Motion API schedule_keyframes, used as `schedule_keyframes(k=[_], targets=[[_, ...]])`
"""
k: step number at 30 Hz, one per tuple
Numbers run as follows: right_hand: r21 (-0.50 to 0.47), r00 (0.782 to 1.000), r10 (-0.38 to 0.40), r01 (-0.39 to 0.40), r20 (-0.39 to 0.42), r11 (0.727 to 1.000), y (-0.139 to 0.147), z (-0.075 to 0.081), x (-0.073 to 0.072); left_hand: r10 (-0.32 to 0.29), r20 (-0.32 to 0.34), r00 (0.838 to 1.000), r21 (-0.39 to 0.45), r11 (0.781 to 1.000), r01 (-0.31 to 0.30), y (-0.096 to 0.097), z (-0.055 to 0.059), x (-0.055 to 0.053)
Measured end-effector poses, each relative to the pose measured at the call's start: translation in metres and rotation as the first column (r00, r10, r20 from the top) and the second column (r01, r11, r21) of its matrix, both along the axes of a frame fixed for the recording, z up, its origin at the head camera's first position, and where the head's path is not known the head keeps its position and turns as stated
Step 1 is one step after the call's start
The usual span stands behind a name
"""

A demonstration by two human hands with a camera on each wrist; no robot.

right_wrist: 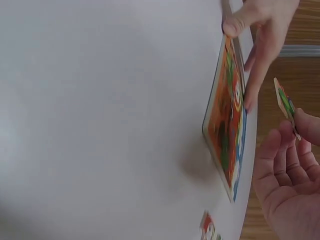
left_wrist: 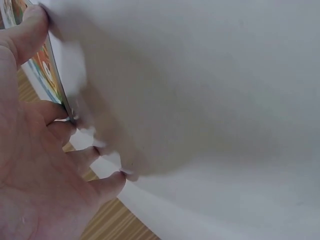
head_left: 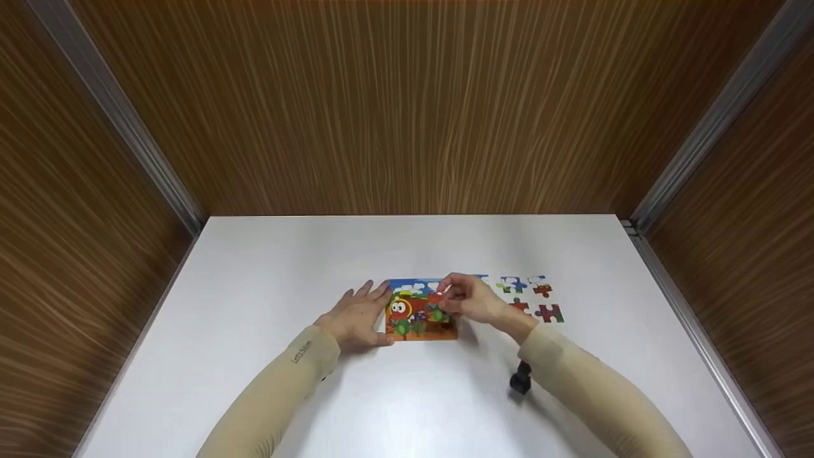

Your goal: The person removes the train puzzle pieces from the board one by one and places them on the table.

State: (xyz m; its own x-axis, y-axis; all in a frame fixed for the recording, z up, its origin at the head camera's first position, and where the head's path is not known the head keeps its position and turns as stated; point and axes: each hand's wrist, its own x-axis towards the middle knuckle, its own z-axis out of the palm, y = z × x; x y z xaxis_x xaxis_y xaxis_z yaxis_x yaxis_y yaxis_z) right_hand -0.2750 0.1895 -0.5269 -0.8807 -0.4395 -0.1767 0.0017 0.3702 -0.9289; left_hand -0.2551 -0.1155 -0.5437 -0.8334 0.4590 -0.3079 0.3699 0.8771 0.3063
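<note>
A colourful cartoon jigsaw puzzle board lies on the white table, showing a red face with big eyes and a blue sky with clouds. At its left edge rests my left hand, fingers spread, thumb by the near corner and fingertips along the side. Above the right part of the board, my right hand pinches a jigsaw piece between thumb and fingers. That piece is green and red and is held tilted, apart from the board. My right hand covers part of the board's right side in the head view.
Several loose jigsaw pieces lie on the table to the right of the board. A small black device hangs under the right forearm. Wood-grain panels stand behind the table and on both sides.
</note>
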Motion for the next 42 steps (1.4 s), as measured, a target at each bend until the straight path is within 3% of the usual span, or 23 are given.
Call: schedule_keyframes(k=[6, 16, 30, 42], targets=[[0.014, 1.0, -0.012, 0.012, -0.011, 1.0, 0.033, 0.004, 0.002, -0.007, -0.005, 1.0, 0.008, 1.0, 0.007, -0.002, 0.0, -0.001], [0.064, 0.999, -0.042, 0.042, -0.003, 0.997, 0.074, -0.004, 0.015, -0.01, -0.007, 1.0, 0.006, 1.0, 0.01, -0.004, -0.001, -0.001], [0.131, 0.999, -0.026, 0.031, -0.038, 0.991, 0.085, -0.022, 0.032, -0.003, -0.01, 1.0, 0.006, 1.0, 0.003, -0.002, -0.001, -0.002], [0.389, 0.978, 0.002, 0.08, -0.207, 0.918, 0.081, -0.021, 0.034, -0.001, -0.013, 1.0, 0.012, 1.0, 0.001, 0.0, -0.001, -0.002]])
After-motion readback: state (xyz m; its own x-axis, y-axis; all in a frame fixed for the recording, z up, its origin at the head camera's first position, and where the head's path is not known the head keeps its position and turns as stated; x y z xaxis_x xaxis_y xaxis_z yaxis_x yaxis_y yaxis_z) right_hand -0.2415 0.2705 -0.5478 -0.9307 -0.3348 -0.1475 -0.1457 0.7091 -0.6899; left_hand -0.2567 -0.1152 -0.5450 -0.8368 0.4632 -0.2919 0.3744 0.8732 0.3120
